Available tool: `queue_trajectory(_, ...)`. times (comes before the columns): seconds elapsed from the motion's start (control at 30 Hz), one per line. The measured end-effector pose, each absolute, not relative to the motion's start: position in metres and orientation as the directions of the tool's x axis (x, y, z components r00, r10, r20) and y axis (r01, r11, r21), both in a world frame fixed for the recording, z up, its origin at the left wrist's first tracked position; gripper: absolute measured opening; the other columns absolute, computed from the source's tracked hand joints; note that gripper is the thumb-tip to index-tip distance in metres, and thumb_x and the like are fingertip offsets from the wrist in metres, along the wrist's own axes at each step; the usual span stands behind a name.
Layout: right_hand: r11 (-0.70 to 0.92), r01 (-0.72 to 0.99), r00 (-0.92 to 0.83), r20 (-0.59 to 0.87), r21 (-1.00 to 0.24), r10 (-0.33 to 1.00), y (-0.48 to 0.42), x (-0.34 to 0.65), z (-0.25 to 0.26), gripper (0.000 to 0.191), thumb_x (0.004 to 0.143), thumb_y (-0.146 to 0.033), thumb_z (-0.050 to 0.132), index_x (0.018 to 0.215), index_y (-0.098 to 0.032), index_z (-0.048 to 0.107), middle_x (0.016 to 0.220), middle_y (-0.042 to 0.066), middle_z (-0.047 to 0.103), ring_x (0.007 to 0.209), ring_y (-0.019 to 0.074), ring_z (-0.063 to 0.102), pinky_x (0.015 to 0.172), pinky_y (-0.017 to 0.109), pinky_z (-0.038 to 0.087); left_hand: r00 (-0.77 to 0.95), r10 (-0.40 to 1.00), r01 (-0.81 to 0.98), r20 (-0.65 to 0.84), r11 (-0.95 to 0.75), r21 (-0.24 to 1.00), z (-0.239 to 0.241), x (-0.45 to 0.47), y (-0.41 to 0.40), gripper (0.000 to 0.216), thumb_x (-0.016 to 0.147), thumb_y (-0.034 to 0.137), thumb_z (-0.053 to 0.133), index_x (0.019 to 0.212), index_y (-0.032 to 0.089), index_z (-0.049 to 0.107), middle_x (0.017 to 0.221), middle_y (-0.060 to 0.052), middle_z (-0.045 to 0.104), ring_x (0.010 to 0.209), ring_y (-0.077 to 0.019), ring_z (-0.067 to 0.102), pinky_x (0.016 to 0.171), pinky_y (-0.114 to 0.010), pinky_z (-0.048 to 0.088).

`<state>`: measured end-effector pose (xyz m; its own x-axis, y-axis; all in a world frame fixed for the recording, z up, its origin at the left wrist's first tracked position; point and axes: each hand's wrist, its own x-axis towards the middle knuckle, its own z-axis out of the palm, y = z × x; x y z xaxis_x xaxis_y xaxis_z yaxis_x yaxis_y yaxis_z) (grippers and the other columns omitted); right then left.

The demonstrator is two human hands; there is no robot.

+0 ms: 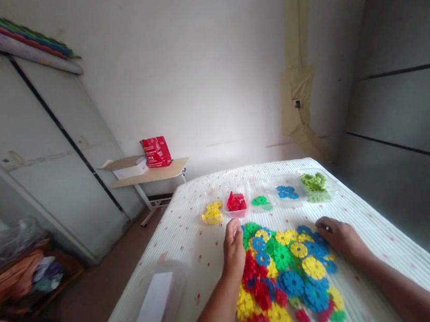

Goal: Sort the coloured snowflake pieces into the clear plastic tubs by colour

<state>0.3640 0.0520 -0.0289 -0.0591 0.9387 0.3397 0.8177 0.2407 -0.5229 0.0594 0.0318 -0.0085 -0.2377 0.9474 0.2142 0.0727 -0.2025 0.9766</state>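
A heap of flat plastic snowflake pieces (288, 277) in red, yellow, blue and green lies on the white bedsheet (185, 238) between my hands. My left hand (234, 250) rests edge-on against the heap's left side, fingers together and stretched. My right hand (338, 237) lies flat on the heap's right edge, fingers over blue pieces. Behind the heap stands a row of clear trays: yellow pieces (212, 213), red pieces (236, 201), green pieces (261, 201), blue pieces (287, 192) and light green pieces (314, 183).
A clear plastic lid or box (154, 307) lies on the bed at the near left. A small side table (154, 173) with a red bag (156, 151) and a white box stands by the wall. Cupboards and a cluttered shelf (18, 279) are at left.
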Motion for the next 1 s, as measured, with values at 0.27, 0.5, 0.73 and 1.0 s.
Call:
queue_trajectory(0.27,0.224,0.777,-0.027,0.324,-0.588,0.946,0.051,0.363,-0.027,0.022,0.073,-0.038,0.045,0.074,-0.024,0.062,0.07,0.001,0.069,0.063,0.0176,0.063,0.061,0.026,0.046,-0.09,0.96,0.323,0.265,-0.224,0.92,0.007,0.021,-0.032,0.048,0.084,0.046,0.048,0.125,0.021,0.048,0.131,-0.012,0.052,0.122,-0.0229,0.046,0.105,-0.039,0.033)
queue_trajectory(0.5,0.14,0.631,0.041,0.213,-0.763,0.976,0.048,0.365,-0.011,0.025,0.067,-0.04,0.05,0.074,-0.02,0.062,0.064,0.001,0.065,0.058,0.0166,0.058,0.056,0.026,0.044,0.468,0.843,0.777,0.266,-0.536,0.331,-0.05,0.002,-0.096,0.082,0.069,0.058,0.061,0.14,0.038,0.025,0.151,-0.008,0.02,0.135,-0.0367,0.024,0.104,-0.059,0.022)
queue_trajectory(0.73,-0.01,0.437,-0.043,-0.032,-0.899,0.999,0.04,0.367,0.004,0.029,0.07,-0.044,0.055,0.081,-0.018,0.061,0.047,-0.006,0.047,0.041,0.0095,0.04,0.042,0.022,0.031,0.408,0.868,0.847,0.283,-0.476,0.237,-0.043,0.032,-0.076,0.102,0.057,0.057,0.069,0.143,0.033,0.019,0.152,-0.011,0.012,0.134,-0.0432,0.02,0.101,-0.064,0.023)
queue_trajectory(1.0,0.259,0.425,-0.495,0.017,-0.867,0.868,0.031,0.376,0.015,0.042,0.061,-0.037,0.073,0.099,-0.02,0.066,0.101,0.006,0.058,0.081,0.0172,0.054,0.071,0.03,0.048,0.249,0.897,0.898,0.366,-0.355,0.259,-0.032,0.06,-0.039,0.08,0.067,0.044,0.065,0.138,0.029,0.033,0.147,-0.014,0.029,0.132,-0.0368,0.028,0.101,-0.06,0.022)
